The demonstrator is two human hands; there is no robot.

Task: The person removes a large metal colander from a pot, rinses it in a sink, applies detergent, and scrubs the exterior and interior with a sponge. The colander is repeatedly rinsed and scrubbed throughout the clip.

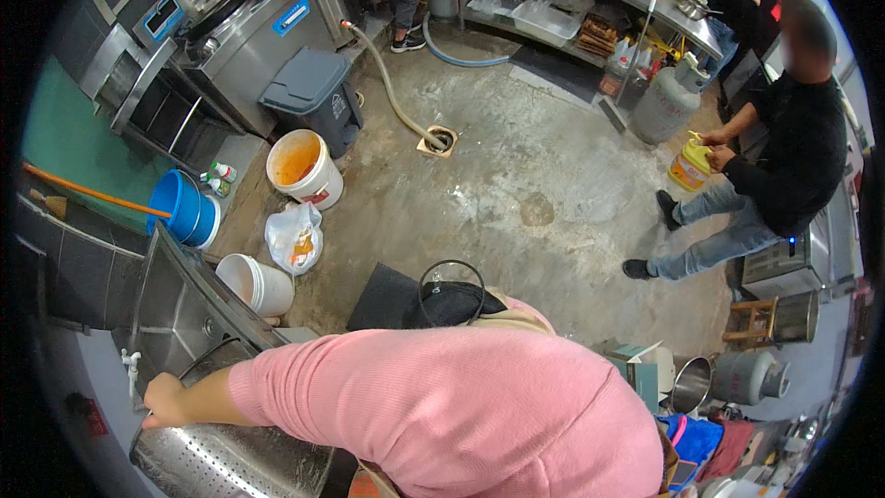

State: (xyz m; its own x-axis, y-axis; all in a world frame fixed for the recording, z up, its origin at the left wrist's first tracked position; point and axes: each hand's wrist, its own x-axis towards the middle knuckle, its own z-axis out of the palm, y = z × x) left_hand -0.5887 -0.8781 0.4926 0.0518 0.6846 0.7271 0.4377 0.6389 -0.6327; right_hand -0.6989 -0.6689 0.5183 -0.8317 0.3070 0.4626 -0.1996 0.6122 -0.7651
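My right arm, in a pink knitted sleeve (429,387), reaches across the bottom of the head view to the left. There my right hand (166,401) grips the rim of a perforated metal basket (235,460), whose lower part is cut off by the picture's edge. Just beyond this hand stand a stainless steel sink (180,318) and a white tap (131,366). My left hand is out of view. Past my sleeve shows a dark rounded thing (442,308) with a thin black loop above it; what it is I cannot tell.
White buckets (314,183) and a plastic bag (294,238) stand on the wet floor at left, near a lidded grey bin (311,83). A hose (387,76) runs into a floor drain (448,152). At right, a co-worker (795,145) holds a yellow jug (690,166).
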